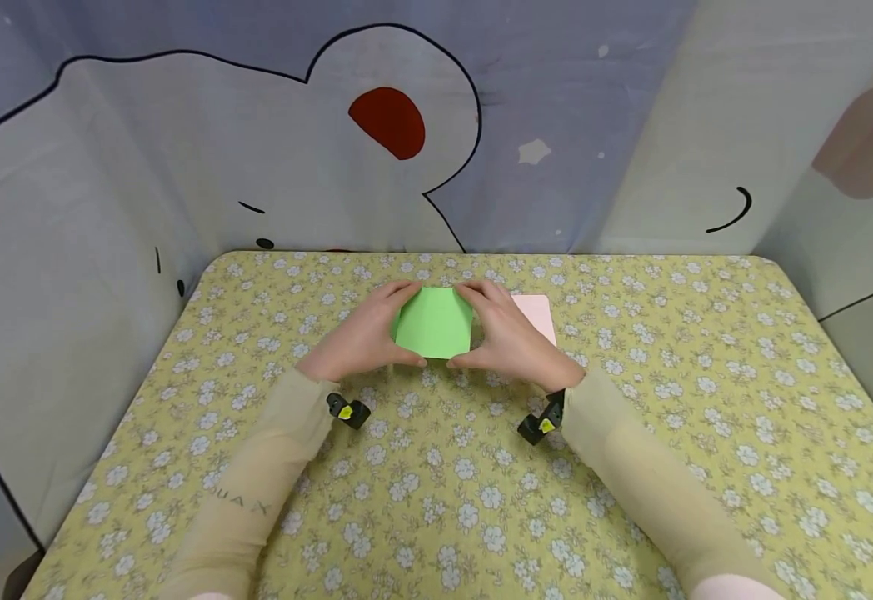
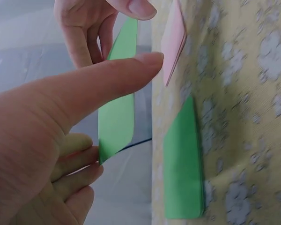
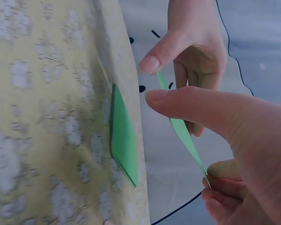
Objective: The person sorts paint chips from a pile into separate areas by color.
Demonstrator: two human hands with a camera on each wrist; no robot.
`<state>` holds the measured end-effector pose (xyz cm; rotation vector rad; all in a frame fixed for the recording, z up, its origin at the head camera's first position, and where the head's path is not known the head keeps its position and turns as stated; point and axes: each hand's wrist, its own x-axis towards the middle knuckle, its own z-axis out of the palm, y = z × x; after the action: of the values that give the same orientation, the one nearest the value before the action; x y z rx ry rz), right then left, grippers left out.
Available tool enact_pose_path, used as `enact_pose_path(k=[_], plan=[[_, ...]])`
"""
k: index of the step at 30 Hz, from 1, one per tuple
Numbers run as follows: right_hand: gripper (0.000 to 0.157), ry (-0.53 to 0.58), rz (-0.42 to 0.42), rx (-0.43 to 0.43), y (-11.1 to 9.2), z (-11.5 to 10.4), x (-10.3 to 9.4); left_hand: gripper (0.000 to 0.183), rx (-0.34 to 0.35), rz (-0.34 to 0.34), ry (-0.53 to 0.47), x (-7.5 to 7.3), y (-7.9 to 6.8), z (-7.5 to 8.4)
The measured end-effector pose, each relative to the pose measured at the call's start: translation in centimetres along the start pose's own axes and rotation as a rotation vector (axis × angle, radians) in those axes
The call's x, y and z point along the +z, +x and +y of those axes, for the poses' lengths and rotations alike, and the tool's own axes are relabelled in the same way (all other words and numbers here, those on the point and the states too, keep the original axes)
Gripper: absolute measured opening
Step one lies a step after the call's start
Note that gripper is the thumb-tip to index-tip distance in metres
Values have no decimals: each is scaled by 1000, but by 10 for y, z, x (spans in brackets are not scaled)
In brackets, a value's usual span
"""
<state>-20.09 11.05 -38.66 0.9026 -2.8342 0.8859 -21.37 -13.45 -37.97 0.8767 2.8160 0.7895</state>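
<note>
A light green sheet of paper [image 1: 435, 327], slightly bent, is held up over the table between both hands. My left hand [image 1: 367, 332] grips its left side, thumb at the near edge and fingertips at the far edge. On the opposite side my right hand [image 1: 510, 337] holds it the same way. Below the sheet, a darker green square paper stack [image 2: 183, 164] lies on the table, seen in both wrist views and mostly hidden from the head view. A pink paper stack [image 1: 536, 315] lies just right of it, partly covered by my right hand.
A yellow floral cloth [image 1: 451, 500] covers the table. Behind it hangs a curtain [image 1: 571, 125] printed with cartoon shapes, which also runs along the left and right sides. A small black camera [image 1: 348, 410] is strapped at each wrist.
</note>
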Motion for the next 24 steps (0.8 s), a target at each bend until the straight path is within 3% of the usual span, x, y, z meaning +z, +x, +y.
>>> enact_pose_path(k=[14,24], plan=[[105,36,-10,16,41,2,-6,109,-51,1,-12,-30,18,-15],[104,118,-93,84,60,15,8,110,-101,-15,-27,-24,26,-37]])
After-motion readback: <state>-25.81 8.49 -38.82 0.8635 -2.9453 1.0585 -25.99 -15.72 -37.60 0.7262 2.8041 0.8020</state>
